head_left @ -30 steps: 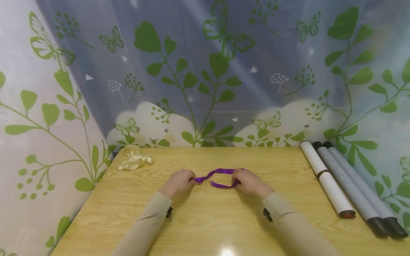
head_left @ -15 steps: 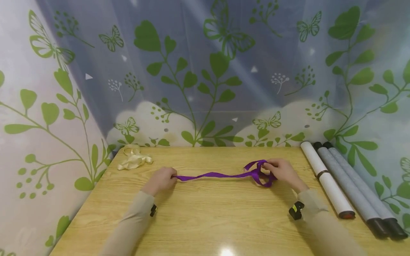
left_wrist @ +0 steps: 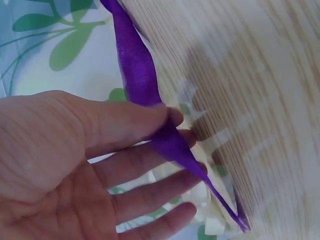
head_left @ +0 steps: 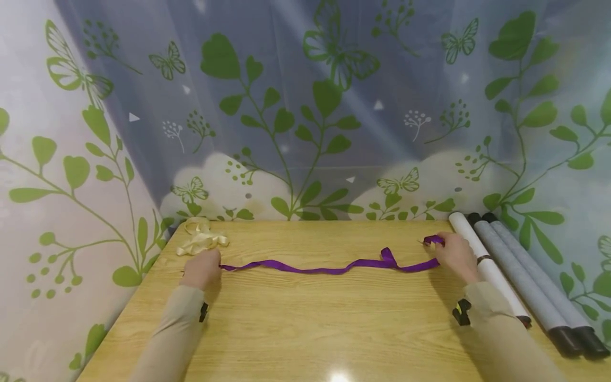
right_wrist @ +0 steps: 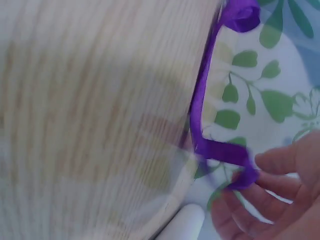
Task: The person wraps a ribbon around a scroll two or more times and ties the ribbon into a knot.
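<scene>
A long purple ribbon point(head_left: 324, 271) stretches across the wooden table between both hands, wavy, with a small raised fold right of its middle. My left hand point(head_left: 202, 268) pinches its left end; in the left wrist view the thumb presses the ribbon point(left_wrist: 137, 65) against the index finger, and the other fingers are spread beneath. The short tail hangs past them. My right hand point(head_left: 455, 257) holds the ribbon near its right end, where a short piece curls back. In the right wrist view the ribbon point(right_wrist: 225, 152) bends in a loop at the thumb and fingertips.
A loose heap of cream ribbon point(head_left: 200, 241) lies at the table's back left corner, just beyond my left hand. Along the right edge lie a white roll point(head_left: 463, 228) and two grey rolls point(head_left: 515, 276) with black ends. A leaf-patterned curtain point(head_left: 296, 106) hangs behind the table point(head_left: 305, 323).
My hands have moved apart, left hand to the left and right hand to the right. The purple ribbon, looped and bunched at my right hand before, is now drawn out nearly straight.
</scene>
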Motion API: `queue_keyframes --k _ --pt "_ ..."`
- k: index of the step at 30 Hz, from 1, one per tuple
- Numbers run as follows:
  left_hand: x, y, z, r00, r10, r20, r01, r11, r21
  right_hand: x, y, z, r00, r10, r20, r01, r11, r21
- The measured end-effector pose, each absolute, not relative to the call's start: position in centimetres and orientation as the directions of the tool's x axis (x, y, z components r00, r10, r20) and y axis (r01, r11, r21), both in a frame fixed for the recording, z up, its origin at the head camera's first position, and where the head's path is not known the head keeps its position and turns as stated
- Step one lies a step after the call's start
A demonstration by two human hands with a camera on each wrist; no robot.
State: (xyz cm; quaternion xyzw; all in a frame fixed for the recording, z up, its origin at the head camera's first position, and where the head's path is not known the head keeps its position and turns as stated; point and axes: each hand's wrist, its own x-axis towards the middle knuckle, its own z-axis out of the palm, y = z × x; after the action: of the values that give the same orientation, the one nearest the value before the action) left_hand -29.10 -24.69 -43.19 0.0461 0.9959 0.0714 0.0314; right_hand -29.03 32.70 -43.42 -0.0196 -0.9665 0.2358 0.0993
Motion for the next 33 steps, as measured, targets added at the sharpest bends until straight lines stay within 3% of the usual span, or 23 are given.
queue_keyframes --k 5,9,13,18,24,33 --pt "-29.4 -23.3 -43.6 -0.989 0.139 -0.045 0.133 0.984 0.119 -29.2 30.1 -43.6 -0.959 -0.111 0.260 -0.203 0.910 -0.361" --pt "-29.7 -20.7 -43.9 -0.975 0.223 0.019 0.224 0.969 0.101 -28.9 27.3 -43.8 -0.957 -0.247 0.150 -0.285 0.894 -0.347" --pt "-29.8 -17.6 -44.2 -0.935 0.347 0.076 0.353 0.931 0.093 -28.6 25.3 -44.3 -0.957 -0.284 0.049 -0.282 0.885 -0.370" --pt "-30.0 -14.9 -45.0 -0.866 0.499 0.025 0.495 0.850 0.178 -28.6 24.7 -44.9 -0.953 -0.291 0.085 -0.302 0.882 -0.362" --pt "-30.6 -15.0 -45.5 -0.864 0.504 0.010 0.495 0.844 0.207 -28.7 26.6 -44.9 -0.953 -0.302 0.037 -0.296 0.891 -0.344" --pt "-31.1 -19.9 -44.8 -0.900 0.434 -0.031 0.416 0.879 0.233 -28.1 30.5 -44.2 -0.919 -0.394 0.007 -0.372 0.861 -0.349"
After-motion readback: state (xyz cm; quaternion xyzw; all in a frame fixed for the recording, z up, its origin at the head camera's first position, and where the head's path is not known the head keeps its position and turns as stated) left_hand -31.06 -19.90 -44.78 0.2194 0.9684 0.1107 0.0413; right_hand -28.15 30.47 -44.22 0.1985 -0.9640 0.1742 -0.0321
